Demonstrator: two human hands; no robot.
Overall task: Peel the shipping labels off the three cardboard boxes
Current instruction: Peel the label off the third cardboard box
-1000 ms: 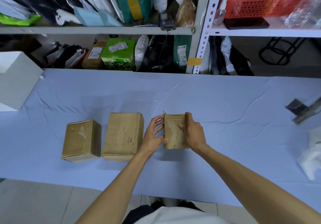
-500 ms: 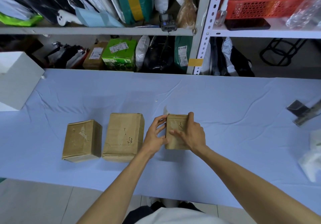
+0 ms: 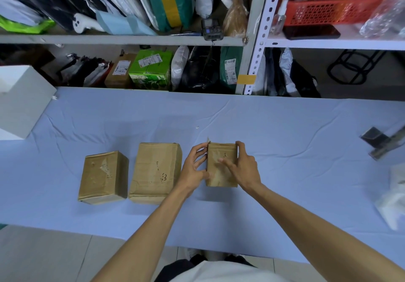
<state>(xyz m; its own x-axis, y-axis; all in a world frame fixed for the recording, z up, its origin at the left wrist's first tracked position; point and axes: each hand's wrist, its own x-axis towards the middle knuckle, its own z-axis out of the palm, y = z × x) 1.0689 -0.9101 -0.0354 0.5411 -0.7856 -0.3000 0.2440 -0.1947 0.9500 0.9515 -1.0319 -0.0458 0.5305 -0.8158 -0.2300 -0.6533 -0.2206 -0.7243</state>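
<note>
Our left fingers (image 3: 199,151) curled against the left edge of the small box (image 3: 221,176), their tips near its upper left corner. There a pale sliver (image 3: 208,139) stood up from the cardboard. We could not tell whether it was label or tape, nor whether the fingertips pinched it. The left hand (image 3: 194,170) hugged that side, thumb low at the near corner. Our right hand (image 3: 244,169) lay over the right side, forefinger hooked on the far right corner and thumb (image 3: 225,164) stretched across the top face, so both hands held the box.

It sat just right of the frame's centre on the blue cloth (image 3: 285,139), brown and plain, with a small dark mark on top. Left of it stood the middle box (image 3: 155,172), bigger, creased, with handwriting. Just beside that was the left box (image 3: 103,176), with torn pale residue on top. A white block (image 3: 22,106) sat in the upper left.
</note>
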